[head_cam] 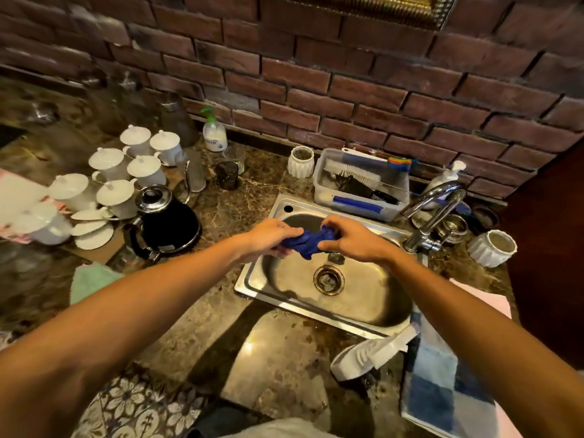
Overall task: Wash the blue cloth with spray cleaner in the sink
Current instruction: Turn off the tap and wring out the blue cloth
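A bunched-up blue cloth [311,241] hangs over the steel sink [373,298], held between both hands. My left hand [268,237] grips its left end with curled fingers. My right hand [350,237] grips its right end, thumb underneath. The cloth looks twisted between them, above the bowl and behind the drain [328,279]. A white spray bottle [369,354] lies on its side on the counter at the sink's front right corner. The chrome tap [433,213] stands at the sink's right; I see no water running.
A black kettle [167,222] and several white lidded cups [110,181] stand left of the sink. A plastic tub of brushes [360,184] sits behind it. A blue checked towel [442,390] lies at the front right, a green cloth [90,279] at the left.
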